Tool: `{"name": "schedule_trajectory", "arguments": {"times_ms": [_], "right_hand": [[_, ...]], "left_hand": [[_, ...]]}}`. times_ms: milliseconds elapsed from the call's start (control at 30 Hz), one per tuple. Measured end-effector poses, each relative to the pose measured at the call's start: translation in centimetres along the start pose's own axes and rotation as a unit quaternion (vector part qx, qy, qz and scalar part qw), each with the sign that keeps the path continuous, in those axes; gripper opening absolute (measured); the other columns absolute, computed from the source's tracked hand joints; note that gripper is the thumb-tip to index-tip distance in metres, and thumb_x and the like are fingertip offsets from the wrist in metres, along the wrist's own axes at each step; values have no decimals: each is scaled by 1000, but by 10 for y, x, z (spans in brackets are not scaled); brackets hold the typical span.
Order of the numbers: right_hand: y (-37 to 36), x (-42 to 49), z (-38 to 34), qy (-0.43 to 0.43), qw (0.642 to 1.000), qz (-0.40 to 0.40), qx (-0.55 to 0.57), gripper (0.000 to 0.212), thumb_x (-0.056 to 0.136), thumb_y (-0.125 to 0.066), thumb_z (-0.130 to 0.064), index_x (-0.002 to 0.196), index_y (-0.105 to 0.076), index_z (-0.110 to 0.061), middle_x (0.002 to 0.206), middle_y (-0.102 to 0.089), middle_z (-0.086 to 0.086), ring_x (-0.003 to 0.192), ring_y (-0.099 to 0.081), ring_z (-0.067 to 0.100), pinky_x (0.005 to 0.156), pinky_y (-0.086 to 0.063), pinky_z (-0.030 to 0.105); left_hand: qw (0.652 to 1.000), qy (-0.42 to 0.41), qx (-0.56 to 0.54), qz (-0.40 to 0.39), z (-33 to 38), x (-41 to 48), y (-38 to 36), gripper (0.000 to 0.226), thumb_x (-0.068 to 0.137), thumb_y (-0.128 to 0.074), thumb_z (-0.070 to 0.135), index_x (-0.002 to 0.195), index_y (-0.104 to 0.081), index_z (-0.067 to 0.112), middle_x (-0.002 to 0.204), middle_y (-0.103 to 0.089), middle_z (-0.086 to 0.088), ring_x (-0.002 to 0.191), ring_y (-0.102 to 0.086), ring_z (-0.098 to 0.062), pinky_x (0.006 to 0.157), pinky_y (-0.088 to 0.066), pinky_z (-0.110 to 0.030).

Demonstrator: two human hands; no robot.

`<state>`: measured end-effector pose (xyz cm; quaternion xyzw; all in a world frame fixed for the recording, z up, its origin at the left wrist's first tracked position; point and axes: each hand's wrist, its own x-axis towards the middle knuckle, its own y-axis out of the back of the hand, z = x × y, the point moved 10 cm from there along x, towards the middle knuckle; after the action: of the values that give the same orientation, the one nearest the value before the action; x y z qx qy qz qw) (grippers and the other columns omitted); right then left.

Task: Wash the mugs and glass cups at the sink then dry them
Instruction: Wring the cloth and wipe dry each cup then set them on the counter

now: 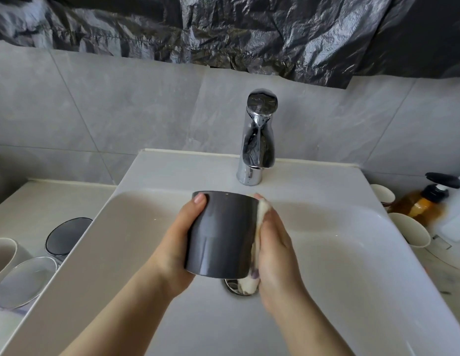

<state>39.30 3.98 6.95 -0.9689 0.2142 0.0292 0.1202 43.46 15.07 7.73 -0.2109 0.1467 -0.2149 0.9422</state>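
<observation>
While the dark grey mug [221,235] hangs over the middle of the sink [352,253], just above the drain and in front of the tap [257,140], the two hands work it from either side. The left hand [182,242] grips its left wall, thumb near the rim. The right hand [275,242] lies with fingers stretched out, pressing a pale cloth [261,214] flat against its right wall.

To wash it well, I would turn the mug in the left hand's grip so the cloth covers the whole wall, then wipe the rim and the inside. A wet glazed mug is likely slippery, so it is best held low over the basin. No water shows at the tap.

No brand, label or writing can be read, not even on the amber pump bottle [424,204] at the tabletop's right edge.
</observation>
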Motion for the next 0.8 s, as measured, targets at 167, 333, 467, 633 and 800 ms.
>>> {"name": "schedule_trajectory", "arguments": {"times_ms": [167, 333, 467, 633, 800], "right_hand": [[7, 1, 5, -31, 998, 40, -35, 32, 97, -41, -11, 93, -64, -32, 92, -69, -13, 93, -64, 13, 82, -52, 33], [19, -2, -18, 65, 963, 72, -253, 35, 91, -42, -3, 104, -59, -31, 94, -64, -19, 92, -57, 12, 70, -40, 15], [-3, -5, -15, 140, 890, -42, -431, 46, 87, -46, 1, 124, -53, -26, 105, -56, -11, 92, -47, 2, 73, -35, 5], [10, -6, -13, 90, 943, 29, -318, 34, 88, -51, -7, 95, -60, -38, 86, -67, -16, 76, -60, 1, 66, -46, 12], [15, -10, 19, -112, 987, 115, 1, 16, 92, -46, -19, 83, -59, -18, 68, -57, -1, 48, -46, 15, 42, -31, 20]], "left_hand": [[998, 17, 53, 21, 6, -1, 7, 41, 75, -60, 58, 91, -75, 24, 97, -74, -4, 84, -70, -15, 77, -52, -35], [988, 17, 131, 81, 5, 0, 17, 62, 56, -70, 50, 114, -56, 33, 108, -68, 1, 89, -67, -15, 65, -51, -30], [970, -15, 227, 85, 16, -1, 20, 75, 32, -77, 51, 101, -56, 33, 92, -65, 3, 72, -66, -12, 60, -50, -26], [969, -44, 236, 60, 28, 0, 18, 67, 31, -74, 51, 89, -57, 23, 72, -63, 9, 59, -62, -4, 53, -48, -20], [975, -124, 143, 113, 25, -9, 13, 63, 35, -75, 46, 89, -52, 23, 79, -62, 5, 65, -60, -7, 57, -50, -23]]}}
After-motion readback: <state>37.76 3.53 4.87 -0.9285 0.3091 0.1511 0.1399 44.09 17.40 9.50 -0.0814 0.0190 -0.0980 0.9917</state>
